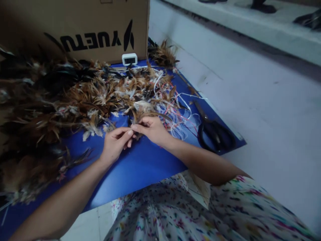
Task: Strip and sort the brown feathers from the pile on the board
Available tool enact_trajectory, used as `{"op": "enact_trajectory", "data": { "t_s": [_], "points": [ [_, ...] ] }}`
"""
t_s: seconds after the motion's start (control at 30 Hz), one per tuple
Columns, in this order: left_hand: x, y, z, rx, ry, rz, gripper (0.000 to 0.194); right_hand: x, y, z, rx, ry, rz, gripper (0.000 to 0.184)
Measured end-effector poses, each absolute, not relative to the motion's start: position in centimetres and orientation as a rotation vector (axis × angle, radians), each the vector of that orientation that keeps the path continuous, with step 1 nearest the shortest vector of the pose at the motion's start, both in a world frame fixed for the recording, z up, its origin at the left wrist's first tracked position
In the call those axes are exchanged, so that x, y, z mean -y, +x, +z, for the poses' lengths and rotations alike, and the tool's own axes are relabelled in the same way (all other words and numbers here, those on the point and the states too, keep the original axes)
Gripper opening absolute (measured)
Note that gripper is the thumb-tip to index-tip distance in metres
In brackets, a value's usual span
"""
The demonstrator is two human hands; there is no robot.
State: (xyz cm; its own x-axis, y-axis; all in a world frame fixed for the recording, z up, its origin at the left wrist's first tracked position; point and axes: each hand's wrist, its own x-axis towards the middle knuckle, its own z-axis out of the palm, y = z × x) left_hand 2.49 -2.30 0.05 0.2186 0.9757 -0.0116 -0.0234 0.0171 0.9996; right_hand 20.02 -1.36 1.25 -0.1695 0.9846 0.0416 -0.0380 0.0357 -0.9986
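Note:
My left hand [117, 142] and my right hand [150, 130] meet over the front part of the blue tabletop [130, 170]. Thumb and fingers of each are pinched together, the tips almost touching. Brown feathers [136, 117] stick out from between the fingers of my right hand, and a long dark one curves over its back. What the left fingertips pinch is too small and covered to make out. Just beyond both hands lies a wide heap of brown, white and black feathers [85, 95].
Right of the hands are tangled white and pink strings [179, 118] and black-handled scissors [215, 132]. A small white digital display [129, 59] stands before a cardboard box [95, 20] at the back. Another feather bundle [30, 170] lies at left. A pale wall [245, 90] borders the right side.

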Motion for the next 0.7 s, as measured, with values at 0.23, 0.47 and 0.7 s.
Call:
{"op": "enact_trajectory", "data": {
  "t_s": [0.23,0.47,0.7],
  "points": [
    [2.25,2.2,-0.02,-0.974,1.313,1.059,0.029,1.21,20.01,1.38,1.26,-0.907,1.491,0.042],
    [2.08,1.95,-0.5,-1.043,1.328,1.063,0.024,1.17,19.97,1.35,1.265,-0.922,1.491,0.045],
    [2.0,2.24,-0.17,-1.064,1.265,1.081,0.026,0.86,20.22,1.46,1.333,-0.944,1.476,0.049]
  ]
}}
